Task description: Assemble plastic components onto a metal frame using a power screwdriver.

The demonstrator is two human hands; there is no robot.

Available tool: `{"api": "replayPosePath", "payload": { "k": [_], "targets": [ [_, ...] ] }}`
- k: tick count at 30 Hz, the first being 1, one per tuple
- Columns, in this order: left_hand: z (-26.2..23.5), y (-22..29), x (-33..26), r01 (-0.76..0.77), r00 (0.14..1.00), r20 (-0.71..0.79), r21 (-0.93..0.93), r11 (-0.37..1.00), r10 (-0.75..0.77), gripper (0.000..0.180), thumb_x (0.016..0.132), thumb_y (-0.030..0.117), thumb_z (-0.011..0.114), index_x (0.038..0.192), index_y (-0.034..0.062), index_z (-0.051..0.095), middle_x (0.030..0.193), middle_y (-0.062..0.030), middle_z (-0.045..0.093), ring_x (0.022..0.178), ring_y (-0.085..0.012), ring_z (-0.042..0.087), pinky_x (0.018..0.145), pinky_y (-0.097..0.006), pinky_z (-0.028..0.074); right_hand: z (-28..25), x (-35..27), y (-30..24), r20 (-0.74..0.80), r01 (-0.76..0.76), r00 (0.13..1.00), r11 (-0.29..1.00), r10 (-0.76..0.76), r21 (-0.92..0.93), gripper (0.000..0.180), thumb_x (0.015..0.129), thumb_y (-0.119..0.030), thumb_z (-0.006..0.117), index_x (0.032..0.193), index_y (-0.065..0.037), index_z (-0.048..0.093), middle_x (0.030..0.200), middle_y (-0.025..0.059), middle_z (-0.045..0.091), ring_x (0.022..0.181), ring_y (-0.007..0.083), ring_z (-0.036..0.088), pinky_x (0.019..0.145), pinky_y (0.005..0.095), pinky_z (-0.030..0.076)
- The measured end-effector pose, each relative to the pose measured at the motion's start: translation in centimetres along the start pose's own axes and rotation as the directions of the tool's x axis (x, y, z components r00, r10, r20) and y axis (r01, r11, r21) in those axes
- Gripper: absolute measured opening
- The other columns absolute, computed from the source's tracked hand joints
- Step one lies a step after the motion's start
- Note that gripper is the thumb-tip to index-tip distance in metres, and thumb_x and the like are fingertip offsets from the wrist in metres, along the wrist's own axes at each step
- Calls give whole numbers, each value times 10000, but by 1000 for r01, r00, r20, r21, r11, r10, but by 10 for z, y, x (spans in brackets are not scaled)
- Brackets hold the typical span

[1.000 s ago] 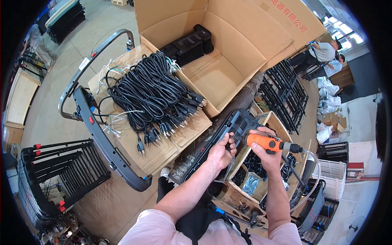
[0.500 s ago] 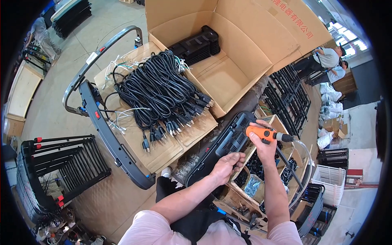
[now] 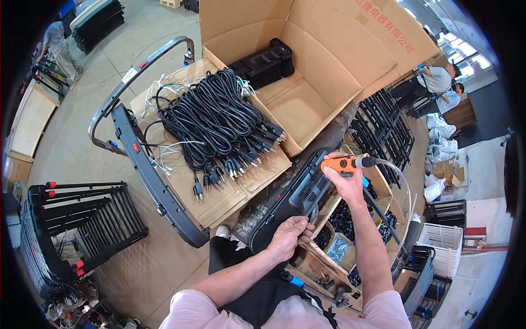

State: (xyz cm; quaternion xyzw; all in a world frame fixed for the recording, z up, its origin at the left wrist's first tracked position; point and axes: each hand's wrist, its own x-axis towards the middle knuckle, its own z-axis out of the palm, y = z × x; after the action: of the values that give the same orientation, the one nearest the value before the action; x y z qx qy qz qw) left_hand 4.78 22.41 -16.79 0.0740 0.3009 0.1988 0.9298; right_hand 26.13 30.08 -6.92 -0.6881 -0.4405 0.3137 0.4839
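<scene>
A long black plastic housing with vent slots lies slanted in front of me. My right hand is wrapped round an orange air screwdriver, held over the far end of the housing. A clear hose runs from the tool's rear end. Its tip is hidden, so I cannot tell whether it touches the housing. Along the housing's near right edge, my left hand is closed in a pinch; what its fingertips hold is too small to make out.
Black power cords lie piled on a cardboard sheet. Behind is an open carton with stacked black parts. A wooden bin of screws and small black parts stands right. A curved frame leans left. Other people stand farther off.
My right hand has brought the screwdriver slightly left and up, toward the housing's far end. The left hand has slid left and nearer to me along the housing, still pinched.
</scene>
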Motion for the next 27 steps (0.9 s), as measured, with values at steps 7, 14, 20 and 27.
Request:
{"api": "replayPosePath", "payload": {
  "k": [7, 14, 20, 27],
  "targets": [
    [-15, 8, -9, 26, 1000, 20, -196, 980, -22, 223, 1061, 318, 617, 1079, 98, 649, 878, 16, 628, 768, -111, 579, 681, -266, 486, -10, -65, -47, -110, 53, 993, 990, -38, 133, 518, 842, -11, 771, 1322, 37, 581, 1217, 177, 719, 1093, 217, 695, 1001, 373, 549],
    [-23, 7, -11, 12, 1000, 14, -399, 917, -7, 277, 1035, 368, 654, 1039, 92, 666, 823, 21, 593, 740, -130, 543, 664, -275, 443, -2, -164, -54, -70, -72, 993, 962, 93, 262, 571, 820, -54, 776, 1337, 26, 548, 1248, 198, 705, 1156, 259, 678, 1047, 413, 523],
    [-24, 2, -18, 13, 1000, 18, -397, 918, -7, 232, 1060, 325, 621, 1112, 105, 673, 884, 10, 631, 777, -120, 576, 717, -267, 498, 9, -188, -47, -64, -87, 992, 958, 108, 272, 563, 832, -31, 766, 1346, 18, 542, 1259, 185, 704, 1166, 245, 674, 1042, 387, 527],
    [-23, 2, -33, 48, 998, 54, -438, 898, -27, 223, 1072, 281, 594, 1183, 94, 642, 883, 3, 618, 780, -131, 579, 726, -275, 525, 16, -199, -50, -66, -55, 995, 971, 73, 233, 560, 837, -16, 767, 1348, 7, 537, 1270, 183, 697, 1166, 237, 670, 1049, 386, 524]
  ]
}}
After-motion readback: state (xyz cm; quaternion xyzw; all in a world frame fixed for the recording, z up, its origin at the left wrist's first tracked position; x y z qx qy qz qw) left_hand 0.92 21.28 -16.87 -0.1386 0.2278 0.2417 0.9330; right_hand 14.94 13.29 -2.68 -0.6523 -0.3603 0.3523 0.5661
